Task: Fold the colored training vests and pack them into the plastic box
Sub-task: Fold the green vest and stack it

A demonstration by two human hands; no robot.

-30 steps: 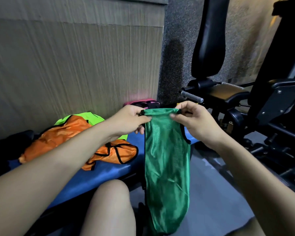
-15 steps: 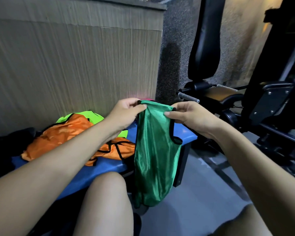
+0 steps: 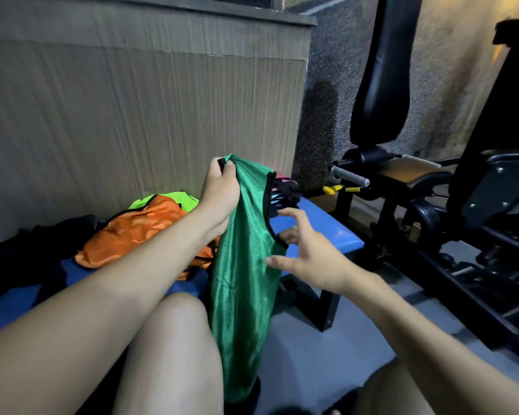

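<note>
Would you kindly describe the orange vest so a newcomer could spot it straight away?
Find the blue bench beside the wood-grain wall. The orange vest lies crumpled on it, left of the hanging green vest. It alone is orange with black trim, atop a neon-yellow vest.

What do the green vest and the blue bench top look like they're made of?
The green vest looks like thin, shiny synthetic mesh, probably polyester: it glints, shows a fine weave and hangs limp from the left hand; black binding edges it. The blue bench top seems padded vinyl or similar, smooth with a soft sheen and rounded edge, though plastic can't be excluded.
</note>
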